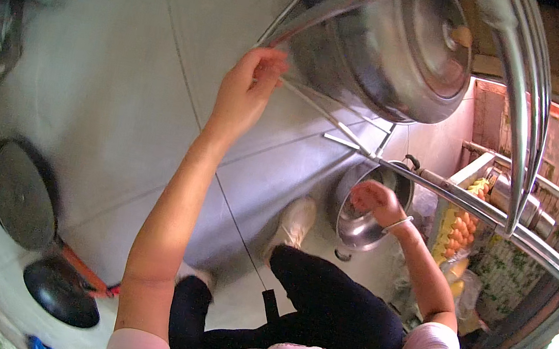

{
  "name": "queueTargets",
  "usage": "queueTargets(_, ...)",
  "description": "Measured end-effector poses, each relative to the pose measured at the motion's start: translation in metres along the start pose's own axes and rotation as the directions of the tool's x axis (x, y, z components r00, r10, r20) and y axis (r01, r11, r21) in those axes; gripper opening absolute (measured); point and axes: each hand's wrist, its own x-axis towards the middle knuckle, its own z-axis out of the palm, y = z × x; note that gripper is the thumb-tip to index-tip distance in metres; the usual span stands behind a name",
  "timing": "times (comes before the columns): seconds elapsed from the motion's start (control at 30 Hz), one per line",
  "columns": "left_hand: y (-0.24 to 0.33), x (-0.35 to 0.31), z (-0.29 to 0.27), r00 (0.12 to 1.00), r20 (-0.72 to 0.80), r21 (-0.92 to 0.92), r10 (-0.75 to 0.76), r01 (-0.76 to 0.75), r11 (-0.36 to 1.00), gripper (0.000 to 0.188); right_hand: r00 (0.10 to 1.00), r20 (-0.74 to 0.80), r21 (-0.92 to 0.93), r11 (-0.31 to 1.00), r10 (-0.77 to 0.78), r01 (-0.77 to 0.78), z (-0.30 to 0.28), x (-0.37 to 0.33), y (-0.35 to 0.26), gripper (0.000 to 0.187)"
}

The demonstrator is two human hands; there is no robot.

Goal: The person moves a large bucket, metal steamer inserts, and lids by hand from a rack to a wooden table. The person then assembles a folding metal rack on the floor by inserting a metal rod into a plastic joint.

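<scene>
Left grip (245, 91): fingers closed on a corner of the shiny silver tubular metal rack (517, 103), with no other object in them.
Right grip (379, 204): fingers half bent over the wide round stainless-steel pan with dark handles (362, 233); contact with it cannot be told.
Rack: tilted across the upper right, one in number.
Large vessel: one big round stainless-steel pot (388, 52), lying sideways among the tubes.
Steel pan: one, low down beside a pale shoe (294, 221).
Good handling: probably a firm left hold, keeping the tubes steady and the pot from rolling, with the right fingers kept clear of the lower bar.
Dark pans at left: two, a flat grey round one (23, 197) and a deep black one (61, 292).
Brown eggs (461, 231): several, too blurred to count.
</scene>
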Motion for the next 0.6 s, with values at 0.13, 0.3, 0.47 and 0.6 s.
queueTargets(0.13, 0.002, 0.008, 0.011, 0.998, 0.050, -0.024, 0.023, -0.022, 0.999, 0.030, 0.997, -0.076, 0.149, 0.989, 0.021, -0.010, -0.033, -0.006, -0.005, 0.029)
queueTargets(0.3, 0.029, -0.002, 0.027, 0.982, 0.116, -0.063, -0.151, 0.159, 0.985, 0.049, 0.902, 0.014, 0.129, 0.894, 0.431, -0.429, -0.129, -0.053, 0.053, 0.024)
queueTargets(0.47, 0.027, -0.002, 0.033, 0.986, 0.136, -0.103, -0.097, 0.111, 0.988, 0.068, 0.935, -0.344, -0.107, 0.985, 0.091, -0.135, -0.201, -0.027, 0.007, 0.024)
queueTargets(0.6, 0.018, 0.023, 0.043, 0.986, -0.018, -0.261, -0.167, 0.157, 0.952, 0.080, 0.756, -0.530, 0.179, 0.822, -0.383, 0.541, -0.230, 0.045, -0.008, 0.040)
